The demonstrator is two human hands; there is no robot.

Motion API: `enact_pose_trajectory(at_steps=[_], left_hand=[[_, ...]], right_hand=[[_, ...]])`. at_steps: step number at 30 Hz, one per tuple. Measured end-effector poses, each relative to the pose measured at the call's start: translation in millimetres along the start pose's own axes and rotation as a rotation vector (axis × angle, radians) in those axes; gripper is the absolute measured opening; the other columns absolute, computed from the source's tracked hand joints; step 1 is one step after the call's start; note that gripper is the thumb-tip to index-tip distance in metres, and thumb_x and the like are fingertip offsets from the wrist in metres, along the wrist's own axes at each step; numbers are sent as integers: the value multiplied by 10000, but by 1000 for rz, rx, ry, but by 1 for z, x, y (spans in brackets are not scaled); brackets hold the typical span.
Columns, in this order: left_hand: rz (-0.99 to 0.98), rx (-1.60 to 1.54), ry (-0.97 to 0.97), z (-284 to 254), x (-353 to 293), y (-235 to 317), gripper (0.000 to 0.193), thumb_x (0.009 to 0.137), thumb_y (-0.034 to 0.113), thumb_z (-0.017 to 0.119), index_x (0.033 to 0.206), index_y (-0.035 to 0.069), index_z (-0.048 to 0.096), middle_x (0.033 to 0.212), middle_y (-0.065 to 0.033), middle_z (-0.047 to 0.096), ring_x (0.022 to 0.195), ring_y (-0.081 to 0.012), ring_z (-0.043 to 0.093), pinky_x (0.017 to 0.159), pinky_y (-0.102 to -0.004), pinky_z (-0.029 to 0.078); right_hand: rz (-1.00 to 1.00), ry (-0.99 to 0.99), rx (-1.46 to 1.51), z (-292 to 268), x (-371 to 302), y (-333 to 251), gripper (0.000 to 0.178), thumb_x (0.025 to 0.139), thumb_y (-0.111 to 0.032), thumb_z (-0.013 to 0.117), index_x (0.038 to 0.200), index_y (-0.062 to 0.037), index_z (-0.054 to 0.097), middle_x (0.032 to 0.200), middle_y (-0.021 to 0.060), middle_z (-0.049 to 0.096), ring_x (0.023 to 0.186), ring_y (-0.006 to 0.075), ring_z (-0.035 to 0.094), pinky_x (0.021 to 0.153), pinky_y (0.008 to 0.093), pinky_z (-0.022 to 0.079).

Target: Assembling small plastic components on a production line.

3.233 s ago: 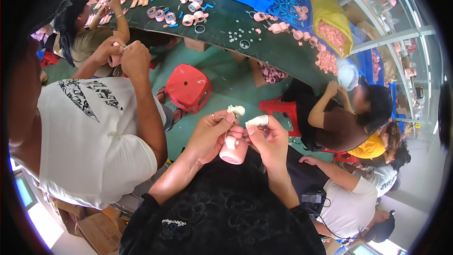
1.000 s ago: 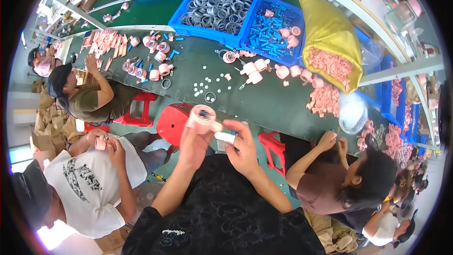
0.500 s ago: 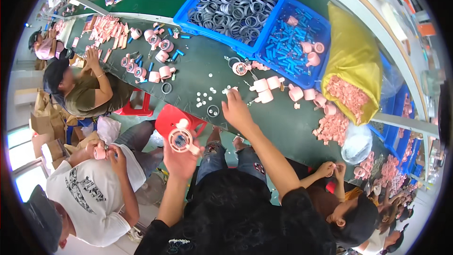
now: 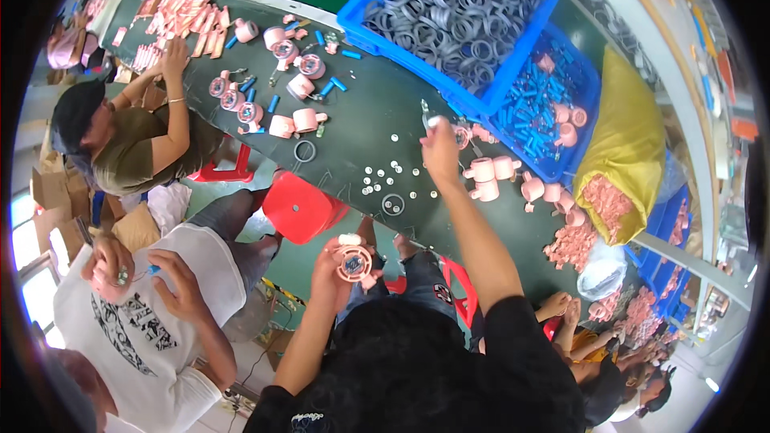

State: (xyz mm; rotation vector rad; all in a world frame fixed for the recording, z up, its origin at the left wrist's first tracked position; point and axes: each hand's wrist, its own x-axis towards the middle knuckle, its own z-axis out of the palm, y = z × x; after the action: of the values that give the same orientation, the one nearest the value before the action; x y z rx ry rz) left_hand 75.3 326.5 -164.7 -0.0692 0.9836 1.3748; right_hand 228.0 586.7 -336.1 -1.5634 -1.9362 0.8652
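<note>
My left hand (image 4: 327, 277) grips a round pink plastic housing (image 4: 354, 263) with a short stub handle, its open face up and wiring or a small board inside. Over the table, my right hand (image 4: 441, 152) has its fingers closed; a white spot shows at the fingertips. Just beyond them is a slim grey metallic piece (image 4: 425, 112), too small to name, and I cannot tell whether the fingers hold it. Partly behind this hand sits another pink housing (image 4: 462, 136). Several small white discs (image 4: 381, 179) lie to its left, near a dark ring (image 4: 393, 204) with discs inside.
A blue crate (image 4: 449, 84) of grey rings overlaps a blue bin (image 4: 592, 104) of blue cylinders. A yellow sack (image 4: 630, 112) spills small pink parts (image 4: 571, 244). Pink housings (image 4: 485, 168) stand to the right. A red stool (image 4: 298, 207) and co-workers are close by.
My right hand has moved from the white discs, farther over the table toward the pink housing. My left hand still holds its housing, now slightly lower and to the right in view.
</note>
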Motion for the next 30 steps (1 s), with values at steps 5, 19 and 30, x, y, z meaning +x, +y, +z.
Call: enact_pose_trajectory(at_steps=[5, 19, 30], left_hand=[[-111, 206, 57, 2, 38, 34, 299, 1013, 287, 540, 1163, 29, 557, 956, -107, 672, 847, -220, 702, 773, -447, 632], [-172, 506, -68, 70, 52, 68, 232, 887, 197, 764, 932, -1, 652, 756, -25, 675, 590, -54, 597, 467, -212, 429], [-338, 423, 222, -24, 41, 11, 148, 915, 152, 727, 928, 31, 642, 776, -11, 653, 656, -87, 629, 491, -227, 507]], right_hand=[[-420, -295, 105, -121, -77, -117, 240, 841, 63, 585, 1062, -30, 603, 1070, 150, 590, 1018, 378, 604, 836, 449, 522], [-402, -314, 254, -194, -78, -216, 349, 846, -22, 680, 1192, -62, 661, 1420, 142, 524, 1273, 304, 552, 1017, 372, 485], [-27, -454, -491, 1, 270, -110, 1184, 565, -586, 895, 1552, -282, 316, 1612, 288, -142, 1477, 538, 29, 1188, 571, 213]])
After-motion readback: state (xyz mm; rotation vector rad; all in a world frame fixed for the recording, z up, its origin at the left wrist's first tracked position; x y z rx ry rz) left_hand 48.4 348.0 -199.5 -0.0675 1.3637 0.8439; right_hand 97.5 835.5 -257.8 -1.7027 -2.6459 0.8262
